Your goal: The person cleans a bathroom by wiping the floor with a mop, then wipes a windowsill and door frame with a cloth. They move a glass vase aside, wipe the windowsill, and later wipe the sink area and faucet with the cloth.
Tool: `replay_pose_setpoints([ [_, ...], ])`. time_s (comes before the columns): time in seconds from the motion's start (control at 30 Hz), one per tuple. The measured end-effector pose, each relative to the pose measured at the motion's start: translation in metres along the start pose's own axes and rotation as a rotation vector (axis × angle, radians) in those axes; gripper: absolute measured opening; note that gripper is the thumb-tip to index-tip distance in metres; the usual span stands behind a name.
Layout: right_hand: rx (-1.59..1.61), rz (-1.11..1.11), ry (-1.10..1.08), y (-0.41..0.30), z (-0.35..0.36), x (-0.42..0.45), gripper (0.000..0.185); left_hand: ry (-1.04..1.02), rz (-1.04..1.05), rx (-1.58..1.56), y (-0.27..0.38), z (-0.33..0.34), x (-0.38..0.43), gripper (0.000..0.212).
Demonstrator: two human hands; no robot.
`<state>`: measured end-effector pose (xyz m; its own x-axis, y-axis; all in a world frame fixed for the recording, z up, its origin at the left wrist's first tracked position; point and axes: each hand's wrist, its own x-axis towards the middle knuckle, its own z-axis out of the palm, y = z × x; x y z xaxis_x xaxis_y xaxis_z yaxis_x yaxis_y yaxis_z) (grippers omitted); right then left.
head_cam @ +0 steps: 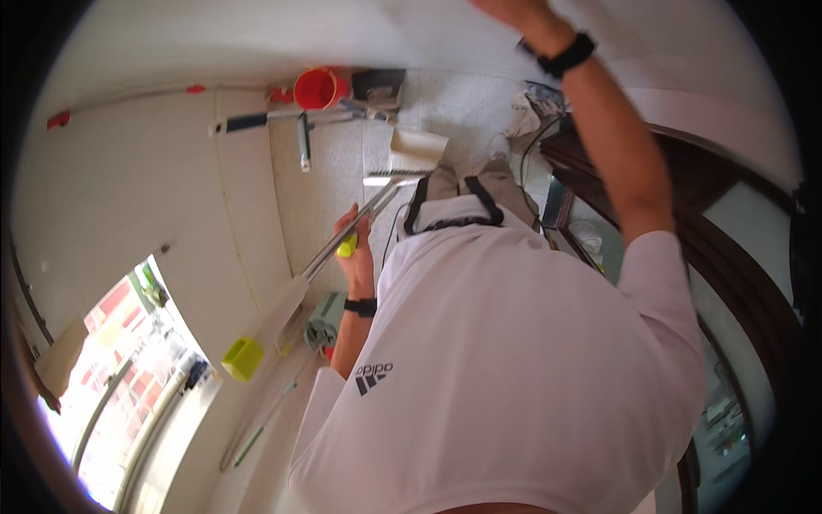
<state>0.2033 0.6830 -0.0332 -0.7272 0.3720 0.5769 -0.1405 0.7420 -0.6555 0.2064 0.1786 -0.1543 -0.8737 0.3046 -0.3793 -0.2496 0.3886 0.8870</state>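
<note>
My left hand (356, 247) is closed around slim metal poles (334, 247) that slant across the floor, with a yellow-green part (347, 245) against the palm. At their far end lies a white broom head (398, 177) with dark bristles, beside a cream ribbed dustpan (419, 149). A yellow-green handle end (243, 358) shows near the poles' blurred near end. My right hand (517, 11) is raised in front of the pale wall and partly cut off by the top edge; its fingers are hidden. Both wrists wear black bands.
A red bucket (318, 88), a black tray (379, 87) and long-handled tools with dark grips (247, 122) are by the wall. Cloths (526, 112) and a cable (528, 151) lie right of my feet. Dark wooden furniture with glass (706, 244) is at right, a bright window (128, 360) at left.
</note>
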Motion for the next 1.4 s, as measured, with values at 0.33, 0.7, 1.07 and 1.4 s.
replay_pose_setpoints([
  [0.33,1.031,0.181,-0.258,-0.042,-0.147,-0.061,0.043,-0.156,-0.096,-0.03,0.008,0.081,0.02,0.038],
  [0.7,0.281,0.605,-0.301,-0.043,-0.311,-0.183,0.044,-0.247,0.037,0.031,-0.028,0.173,0.076,0.033],
  [1.07,0.046,0.713,-0.278,-0.061,-0.338,-0.205,0.045,-0.137,0.099,-0.056,-0.058,0.217,0.136,0.032],
  [1.4,-0.006,0.588,-0.239,-0.067,-0.239,-0.159,0.046,-0.08,0.247,-0.062,-0.082,0.237,0.171,0.037],
])
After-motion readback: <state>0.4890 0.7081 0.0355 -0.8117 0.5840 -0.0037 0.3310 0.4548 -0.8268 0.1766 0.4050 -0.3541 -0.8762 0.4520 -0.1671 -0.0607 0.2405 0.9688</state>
